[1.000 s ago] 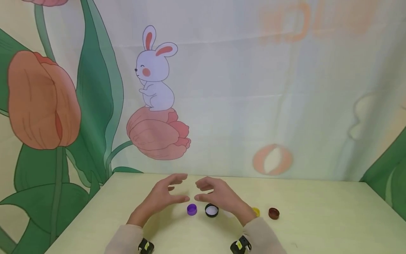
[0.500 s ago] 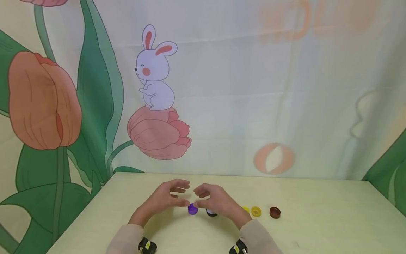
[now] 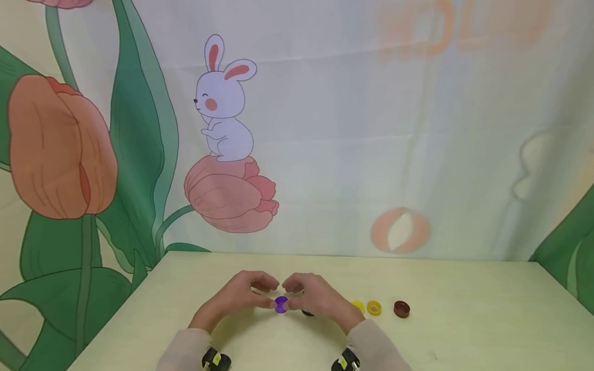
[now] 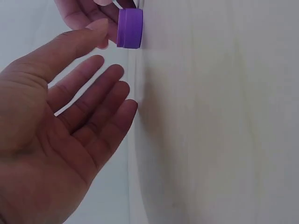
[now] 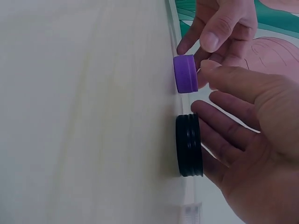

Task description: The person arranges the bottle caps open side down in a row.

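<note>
A small purple bottle cap (image 3: 280,305) lies on the table between my two thumbs. My left hand (image 3: 238,292) curves in from its left; in the left wrist view the fingers are spread and extended, with the thumb reaching toward the purple cap (image 4: 131,29). From the other side comes my right hand (image 3: 316,296), its thumb tip beside the purple cap (image 5: 186,74) in the right wrist view, the other fingers loosely extended. A wider black lid (image 5: 188,145) sits by those fingers; in the head view the right hand mostly hides it.
To the right of my right hand stand a bright yellow cap (image 3: 358,306), a darker yellow cap (image 3: 374,308) and a brown cap (image 3: 401,309). A clear ridged cap (image 5: 191,213) shows at the right wrist view's lower edge. A printed curtain (image 3: 325,154) hangs behind the table.
Both hands have come lower and closer together, and their thumbs now overlap the purple cap's sides. The right hand now covers most of the black lid, while the yellow caps have come into view.
</note>
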`<state>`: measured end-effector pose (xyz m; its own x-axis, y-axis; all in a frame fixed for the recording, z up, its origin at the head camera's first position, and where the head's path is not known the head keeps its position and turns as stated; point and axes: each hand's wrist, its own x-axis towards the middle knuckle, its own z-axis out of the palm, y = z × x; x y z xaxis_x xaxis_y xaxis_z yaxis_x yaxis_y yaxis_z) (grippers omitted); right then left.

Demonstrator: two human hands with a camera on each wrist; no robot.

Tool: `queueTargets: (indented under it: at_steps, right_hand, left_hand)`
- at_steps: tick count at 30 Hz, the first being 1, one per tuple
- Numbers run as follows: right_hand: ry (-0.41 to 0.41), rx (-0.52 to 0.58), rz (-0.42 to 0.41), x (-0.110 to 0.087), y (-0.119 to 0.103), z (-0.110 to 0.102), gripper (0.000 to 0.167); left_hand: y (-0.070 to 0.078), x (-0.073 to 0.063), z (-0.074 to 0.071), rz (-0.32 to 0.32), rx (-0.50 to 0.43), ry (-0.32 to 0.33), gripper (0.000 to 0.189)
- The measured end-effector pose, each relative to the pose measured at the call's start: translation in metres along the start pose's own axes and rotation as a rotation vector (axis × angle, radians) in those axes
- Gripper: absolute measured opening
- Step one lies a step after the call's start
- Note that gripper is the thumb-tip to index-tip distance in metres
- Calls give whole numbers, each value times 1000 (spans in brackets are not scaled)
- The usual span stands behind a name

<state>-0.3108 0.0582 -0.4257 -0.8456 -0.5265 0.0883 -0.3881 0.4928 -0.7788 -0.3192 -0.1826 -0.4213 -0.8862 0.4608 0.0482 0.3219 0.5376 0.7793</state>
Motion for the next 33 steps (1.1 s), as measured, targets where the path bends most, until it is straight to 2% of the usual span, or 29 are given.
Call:
queueTargets:
  at_steps: [5,11,20,25,29,33]
  right_hand:
    - [-30,-34,22,1,-1,1,39]
    - [-38,-41,6,2,-2,3,38]
    - [-21,-56,-5,4,0,7,29]
    - [-17,-44,1,2,0,8,24]
    - [-10,-15,-10,1,-1,7,21]
    - [-4,-2,-30,0,-2,5,19]
  left_hand:
    - [0,-1,1,-4,-23,-26,35]
    - [1,-2,3,-31,-39,-30,31]
    - [0,-1,5,13,-34,-55,21]
    - [0,-2,5,-2,-47,-43,20]
    - [0,-4,4,5,-82,-33,21]
    - [3,-4,3,10,-79,-21,21]
